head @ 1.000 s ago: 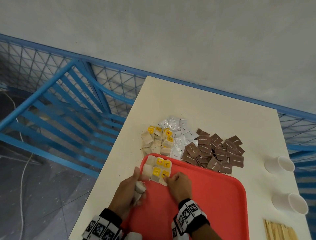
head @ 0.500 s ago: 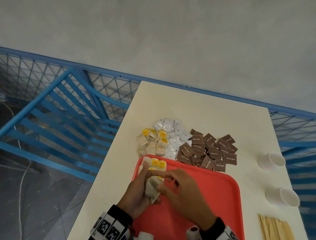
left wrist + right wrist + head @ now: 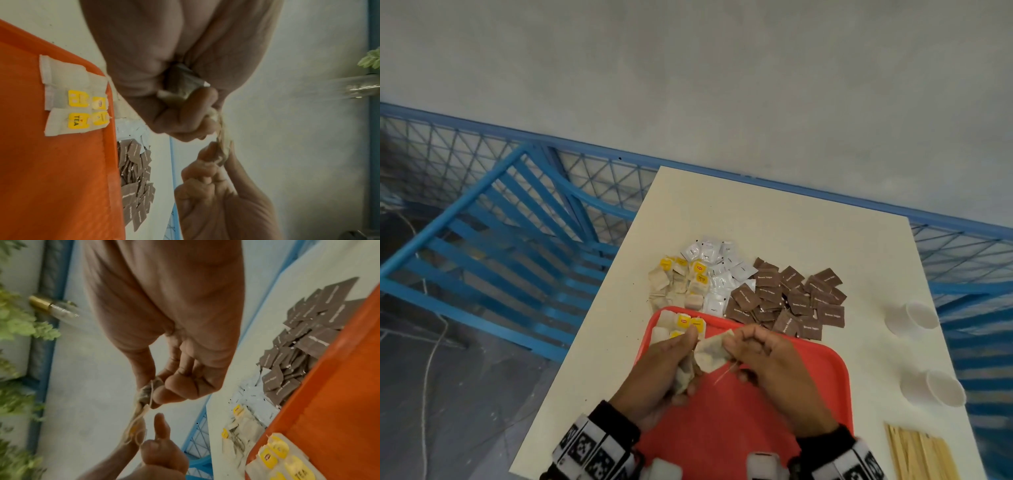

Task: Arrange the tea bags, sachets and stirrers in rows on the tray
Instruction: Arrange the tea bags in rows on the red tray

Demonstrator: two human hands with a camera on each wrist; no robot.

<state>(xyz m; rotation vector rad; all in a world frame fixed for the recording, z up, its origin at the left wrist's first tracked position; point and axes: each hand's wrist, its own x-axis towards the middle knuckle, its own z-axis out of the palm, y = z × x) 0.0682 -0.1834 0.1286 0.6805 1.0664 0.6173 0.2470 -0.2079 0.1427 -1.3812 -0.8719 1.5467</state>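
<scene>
Both hands hover over the far-left part of the red tray [image 3: 756, 411]. My left hand [image 3: 681, 359] grips a small bunch of beige tea bags [image 3: 685, 377]. Thumb and fingertips of my right hand [image 3: 738, 346] pinch one tea bag [image 3: 712, 354] that still touches the bunch, its string hanging below. The left wrist view shows that bag [image 3: 223, 146] stretched between both hands. Several tea bags with yellow tags [image 3: 681, 323] lie in rows in the tray's far-left corner. Wooden stirrers [image 3: 917, 455] lie on the table at the near right.
Beyond the tray lie loose piles: tea bags [image 3: 678, 281], white sachets [image 3: 717, 270] and brown sachets [image 3: 791, 301]. Two white paper cups [image 3: 912, 318] [image 3: 935, 387] lie on their sides at the right. A blue railing runs past the table's left edge.
My right hand left the tea bags laid on the tray, came to the bunch in my left hand and now pinches one bag, drawing it rightward. Both hands rose off the tray.
</scene>
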